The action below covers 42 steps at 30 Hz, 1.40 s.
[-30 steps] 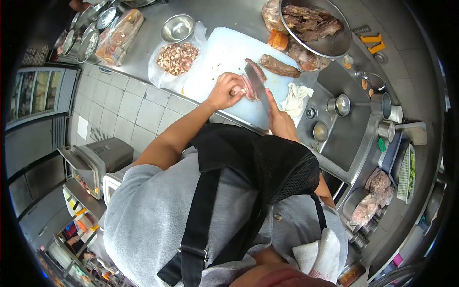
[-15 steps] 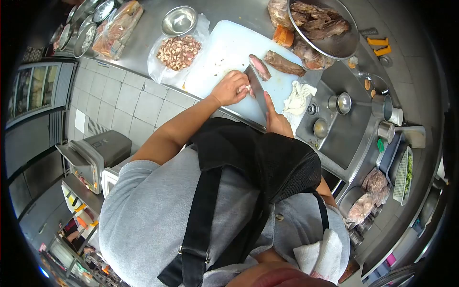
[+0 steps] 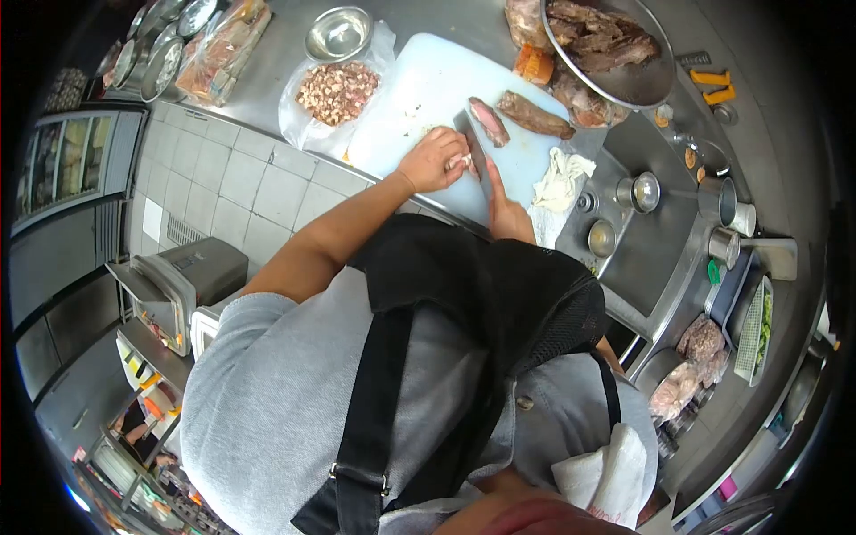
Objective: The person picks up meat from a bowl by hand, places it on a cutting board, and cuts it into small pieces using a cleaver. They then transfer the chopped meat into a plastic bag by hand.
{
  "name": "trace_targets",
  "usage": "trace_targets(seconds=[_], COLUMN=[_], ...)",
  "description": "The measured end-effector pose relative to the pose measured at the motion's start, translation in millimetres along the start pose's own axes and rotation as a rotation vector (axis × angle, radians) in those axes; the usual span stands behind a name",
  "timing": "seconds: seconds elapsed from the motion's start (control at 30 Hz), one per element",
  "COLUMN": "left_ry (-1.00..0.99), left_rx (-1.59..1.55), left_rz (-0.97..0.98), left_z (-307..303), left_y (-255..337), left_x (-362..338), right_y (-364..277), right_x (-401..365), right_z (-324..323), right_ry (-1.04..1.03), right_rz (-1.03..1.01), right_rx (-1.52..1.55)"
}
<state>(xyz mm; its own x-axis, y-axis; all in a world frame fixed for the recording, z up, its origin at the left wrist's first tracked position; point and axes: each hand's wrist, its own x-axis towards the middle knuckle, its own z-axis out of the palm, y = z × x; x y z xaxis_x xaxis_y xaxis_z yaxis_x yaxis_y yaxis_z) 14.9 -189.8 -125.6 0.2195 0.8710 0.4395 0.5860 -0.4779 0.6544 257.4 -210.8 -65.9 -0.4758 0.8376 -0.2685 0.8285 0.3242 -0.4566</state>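
Note:
On the white cutting board (image 3: 428,80), my left hand (image 3: 437,160) has its fingers curled over a small piece of meat (image 3: 467,159), mostly covered by the fingers. My right hand (image 3: 509,212) grips a knife (image 3: 480,156), its broad blade upright right beside the left fingertips. Just past the blade lies a cut piece of meat (image 3: 489,122) with a pink face. A longer browned piece of meat (image 3: 535,114) rests to its right. Left of the board, diced meat (image 3: 336,93) is heaped on a clear plastic bag (image 3: 299,125).
A steel bowl (image 3: 339,36) stands behind the diced meat. At the back right is a large bowl of cooked meat (image 3: 606,40). A white cloth (image 3: 562,178) lies at the board's right edge, beside the sink (image 3: 655,259). Bagged meat (image 3: 223,53) sits far left.
The knife blade has shifted slightly left against the left fingertips, and my right hand has moved a little left with it. My left hand keeps its hold on the meat.

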Motion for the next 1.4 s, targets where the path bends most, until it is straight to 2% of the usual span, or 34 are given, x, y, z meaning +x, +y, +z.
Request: trace_targets(seconds=[0.13,0.23,0.3,0.43,0.5,0.63,0.93,1.0,1.27,1.33,1.4], left_ry=[-0.02,0.073,0.23,0.2,0.111,0.108,0.082,0.105,0.098,0.124,0.131], left_rx=[-0.006,-0.056,0.032,0.014,-0.032,-0.009,0.017,0.013,0.043,0.019,0.027], left_rz=[0.009,0.024,-0.025,-0.067,-0.031,-0.049,-0.092,-0.068,-0.048,-0.055,-0.052], left_z=[2,0,-3,-5,-4,-1,-1,1,-2,-1,-1], left_y=[1,-2,-3,-8,-6,-8,-6,-8,-8,-6,-6], left_x=[-4,-5,-11,-17,-13,-13,-12,-10,-11,-12,-12], right_y=[4,1,-7,-24,-28,-29,-28,-20,-9,-10,-10], right_x=[-12,-4,-7,-16,-19,-21,4,18,6,6,13], right_z=[-9,-34,-50,-65,-64,-48,-24,-3,-3,-12,-32], right_ry=[-0.04,-0.041,-0.012,-0.036,-0.105,-0.107,-0.141,-0.023,-0.027,-0.022,-0.056], right_rz=[0.028,-0.027,-0.044,0.024,0.037,0.009,0.086,-0.041,-0.051,-0.026,-0.088], right_rx=[0.091,0.043,0.0,-0.03,-0.078,-0.096,-0.108,0.001,0.034,0.029,-0.016])
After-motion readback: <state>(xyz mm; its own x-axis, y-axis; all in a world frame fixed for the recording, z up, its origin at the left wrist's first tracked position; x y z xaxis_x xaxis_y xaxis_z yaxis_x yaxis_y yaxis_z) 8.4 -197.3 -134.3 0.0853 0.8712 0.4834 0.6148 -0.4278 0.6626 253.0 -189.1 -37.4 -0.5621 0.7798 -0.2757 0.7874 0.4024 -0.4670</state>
